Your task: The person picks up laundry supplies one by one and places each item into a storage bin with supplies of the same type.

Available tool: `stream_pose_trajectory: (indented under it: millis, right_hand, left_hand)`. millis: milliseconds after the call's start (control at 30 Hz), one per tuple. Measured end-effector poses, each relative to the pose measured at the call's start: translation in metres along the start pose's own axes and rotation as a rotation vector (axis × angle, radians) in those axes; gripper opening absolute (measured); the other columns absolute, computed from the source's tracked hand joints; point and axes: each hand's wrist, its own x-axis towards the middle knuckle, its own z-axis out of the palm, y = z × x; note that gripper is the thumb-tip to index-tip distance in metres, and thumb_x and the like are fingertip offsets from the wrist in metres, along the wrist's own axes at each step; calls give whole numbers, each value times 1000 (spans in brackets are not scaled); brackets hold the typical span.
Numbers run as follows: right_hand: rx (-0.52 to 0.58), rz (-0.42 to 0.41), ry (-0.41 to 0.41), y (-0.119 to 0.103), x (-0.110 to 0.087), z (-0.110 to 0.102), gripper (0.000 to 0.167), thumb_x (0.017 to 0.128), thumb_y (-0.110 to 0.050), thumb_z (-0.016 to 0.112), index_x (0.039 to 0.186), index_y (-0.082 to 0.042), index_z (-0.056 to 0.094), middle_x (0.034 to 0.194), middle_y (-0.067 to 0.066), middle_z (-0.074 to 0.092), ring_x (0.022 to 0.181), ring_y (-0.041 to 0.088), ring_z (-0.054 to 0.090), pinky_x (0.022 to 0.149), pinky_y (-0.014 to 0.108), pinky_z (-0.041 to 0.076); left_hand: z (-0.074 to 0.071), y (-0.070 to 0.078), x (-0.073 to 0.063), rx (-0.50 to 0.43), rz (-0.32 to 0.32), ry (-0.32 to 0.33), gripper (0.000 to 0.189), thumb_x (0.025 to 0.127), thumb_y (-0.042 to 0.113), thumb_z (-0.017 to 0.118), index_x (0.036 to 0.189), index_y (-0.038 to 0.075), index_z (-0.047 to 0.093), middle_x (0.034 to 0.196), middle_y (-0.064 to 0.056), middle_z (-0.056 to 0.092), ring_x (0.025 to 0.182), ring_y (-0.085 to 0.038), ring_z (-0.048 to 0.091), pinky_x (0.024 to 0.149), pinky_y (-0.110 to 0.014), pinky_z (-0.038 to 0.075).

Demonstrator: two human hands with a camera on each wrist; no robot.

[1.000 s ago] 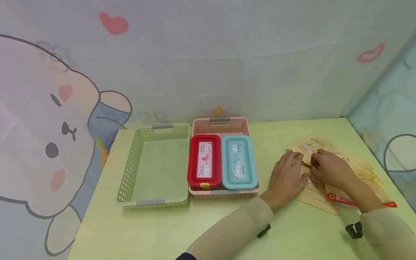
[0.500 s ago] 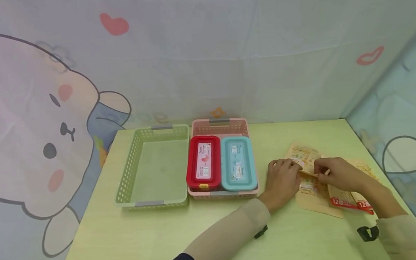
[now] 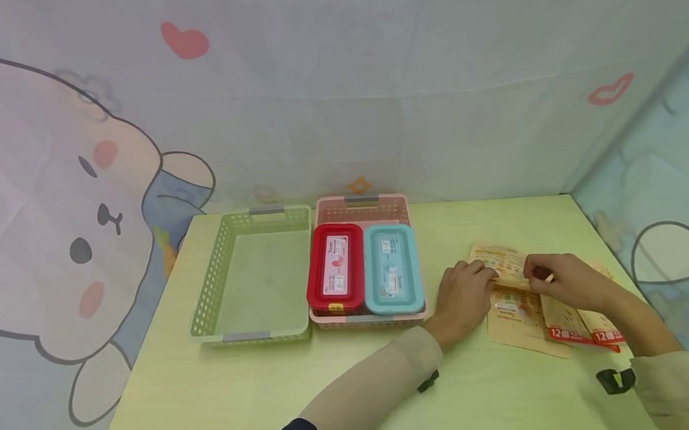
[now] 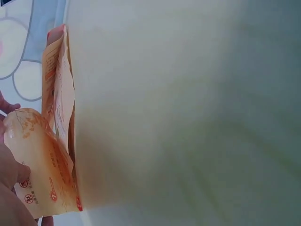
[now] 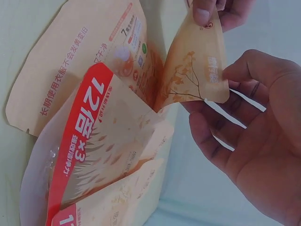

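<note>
In the head view, my left hand [image 3: 464,296] and right hand [image 3: 575,283] hold opposite ends of the raised edge of an orange-tan printed packet [image 3: 502,261]. The left wrist view has my left thumb [image 4: 22,172] pressed on its printed face. In the right wrist view, the fingers of my right hand [image 5: 263,136] pinch the packet's corner [image 5: 195,68], which bears a plant print. Below it another tan printed packet [image 3: 516,326] lies flat. Packets with red "12" bands [image 3: 565,321] lie under my right forearm, partly hidden.
A pink basket [image 3: 362,205] left of my hands holds a red-lidded box [image 3: 336,266] and a blue-lidded box [image 3: 391,270]. Beside it stands a green basket [image 3: 250,275]. A printed cloth [image 3: 317,96] hangs behind the pale green table [image 3: 214,397].
My right hand has shifted to the right and turned, now at the right end of the packet's edge. My left hand has drawn slightly down and left. The red-banded packets shifted too.
</note>
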Motion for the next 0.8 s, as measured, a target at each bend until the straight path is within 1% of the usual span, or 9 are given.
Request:
stream_pose_trajectory:
  millis: [133,267,367,433,533,633,700,800]
  right_hand:
    - [8,15,3,0,-2,-2,12,101,-5,69,97,-16,66,86,-6,65,78,2,60,65,27,50]
    - [-8,48,25,0,-6,-5,1,103,-16,72,103,-16,71,89,-6,70,82,3,64,70,28,56]
    - [-13,65,23,1,-8,-8,7,104,-21,71,108,-16,73,92,-7,72,83,6,67,70,28,57]
    - [-10,72,22,2,-9,-10,8,105,-22,70,108,-16,75,93,-6,72,83,9,68,70,29,57]
    - [-7,76,41,1,-11,-13,10,106,-24,68,105,-18,76,92,-5,72,82,12,68,69,29,57]
    - [5,81,62,1,-12,-17,12,107,-24,67,104,-20,77,96,-4,72,81,12,66,70,29,56]
    - [40,95,66,2,-14,-19,12,107,-23,66,107,-21,78,101,-3,72,83,14,66,71,29,56]
    - [113,116,52,6,-17,-21,15,106,-19,67,117,-18,77,109,2,70,85,14,68,71,30,57]
  left_hand:
    - [-4,-1,0,-16,-8,-10,15,106,27,66,114,33,76,108,19,66,92,-4,59,79,-21,47]
    - [-9,0,-2,-29,30,10,14,106,27,66,114,32,76,105,18,66,89,-4,59,73,-18,44]
    - [-14,1,-4,-40,73,23,14,106,26,66,115,30,77,103,17,66,86,-3,58,68,-16,43]
    - [-19,2,-4,-49,88,29,15,106,25,65,115,28,77,102,16,66,83,-3,58,66,-14,43]
    - [-25,3,-4,-62,88,33,15,107,23,65,115,27,77,101,15,65,83,-2,57,66,-11,44]
    - [-33,3,-1,-86,79,38,16,107,23,63,116,26,77,101,14,65,84,-1,57,64,-10,43]
    - [-38,3,0,-99,73,42,17,107,23,63,116,25,77,103,14,66,83,-1,58,61,-10,41]
    - [-47,3,3,-123,68,35,17,108,23,62,117,25,77,103,13,66,80,0,56,58,-9,37]
